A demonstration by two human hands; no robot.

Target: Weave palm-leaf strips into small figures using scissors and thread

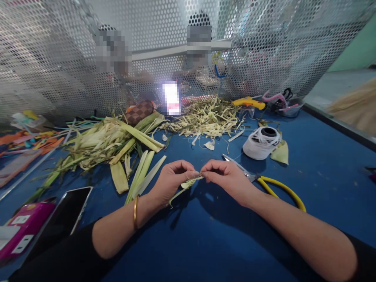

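Over the middle of the blue table, my left hand [175, 177] and my right hand [220, 177] meet fingertip to fingertip. Both are pinched on a small pale green strip of husk [189, 183], knotted or bunched at its middle, with a thin tail hanging to the lower left. Fine thread may run at the fingertips; it is too small to be sure. Scissors [282, 187] with yellow handles lie partly under my right forearm, blades pointing up and left. Beyond them stands a spool of white thread [258, 147]. Loose green husk strips [143, 172] lie left of my left hand.
Piles of husk [100, 141] and shredded scraps [211, 117] stretch along the back. A yellow glue gun [249, 103] sits beside safety glasses [282, 101]. At left are a phone [69, 211] and a magenta power strip [28, 227]. Perforated metallic sheeting [158, 35] rises behind, with people beyond.
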